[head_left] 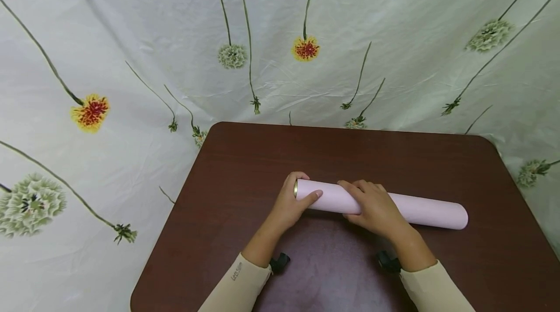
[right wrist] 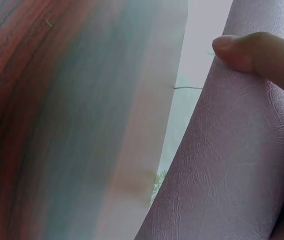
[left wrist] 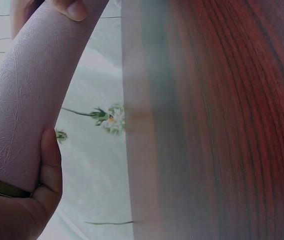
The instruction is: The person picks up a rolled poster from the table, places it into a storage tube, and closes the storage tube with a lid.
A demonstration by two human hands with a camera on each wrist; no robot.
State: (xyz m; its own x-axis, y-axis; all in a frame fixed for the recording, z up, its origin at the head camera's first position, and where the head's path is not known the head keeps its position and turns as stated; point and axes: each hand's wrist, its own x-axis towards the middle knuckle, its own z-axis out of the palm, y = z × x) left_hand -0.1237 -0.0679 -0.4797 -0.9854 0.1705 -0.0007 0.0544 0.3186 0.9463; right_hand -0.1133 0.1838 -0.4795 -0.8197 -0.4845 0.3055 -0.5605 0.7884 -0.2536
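A long pale pink tube (head_left: 428,211) with a finely creased, leather-like surface lies level across the middle of the view, over the table. Its left end has a gold-coloured rim (left wrist: 1,186); the far right end is rounded at the edge. My left hand (head_left: 288,205) grips the tube near the gold-rimmed end, thumb along the near side. Around the tube's middle, my right hand (head_left: 378,207) holds from above, with its thumb on the near side. Part of each hand's fingers is hidden behind the tube.
The dark brown wooden table (head_left: 183,253) has rounded corners. Behind it and to the left hangs a pale cloth (head_left: 175,25) printed with flowers and stems. Dark mounts (head_left: 280,262) sit at both wrists by the cream sleeves (head_left: 240,283).
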